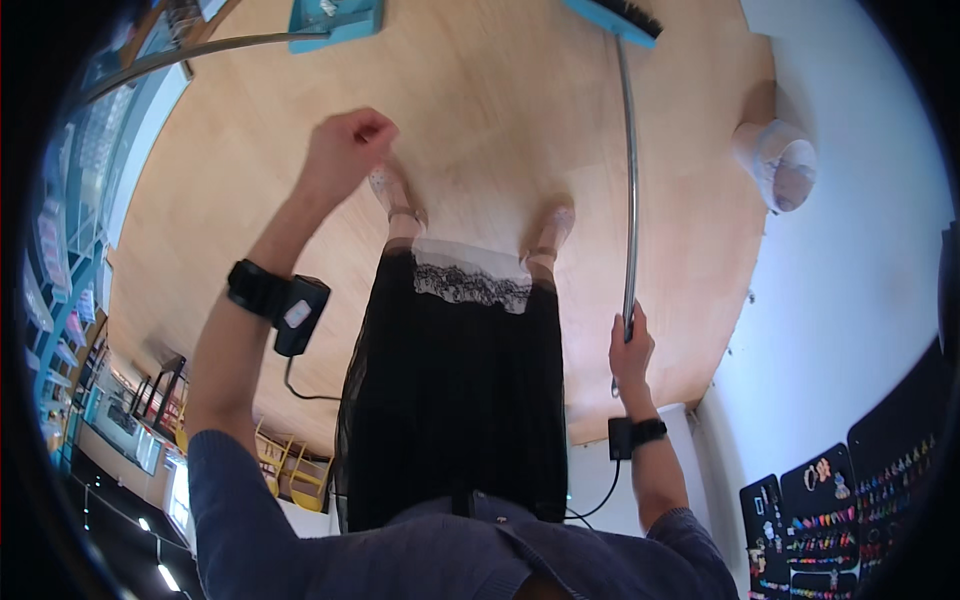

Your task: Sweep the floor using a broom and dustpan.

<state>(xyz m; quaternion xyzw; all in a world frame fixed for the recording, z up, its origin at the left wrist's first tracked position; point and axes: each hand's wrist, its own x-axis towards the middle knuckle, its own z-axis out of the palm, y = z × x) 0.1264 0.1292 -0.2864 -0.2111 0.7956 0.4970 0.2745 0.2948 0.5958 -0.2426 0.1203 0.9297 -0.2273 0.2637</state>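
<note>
My left hand [354, 142] is raised over the floor, its fingers curled in towards the thumb; nothing shows in it. My right hand [632, 346] grips the upper end of a metal broom handle [632, 187]. That handle runs away from me to a blue broom head [619, 21] with dark bristles, partly cut off at the top of the view. A blue dustpan [337, 22] lies at the upper left with something whitish in it, and its long metal handle [202, 49] stretches to the left rim.
Pale wood-look flooring [480, 112] surrounds my feet. A whitish bin-like container [780, 166] stands by the white wall [847, 247] at right. Blue shelving [75, 225] with goods lines the left. Yellow chairs [307, 476] are at lower left; black display boards [817, 495] carry small trinkets at lower right.
</note>
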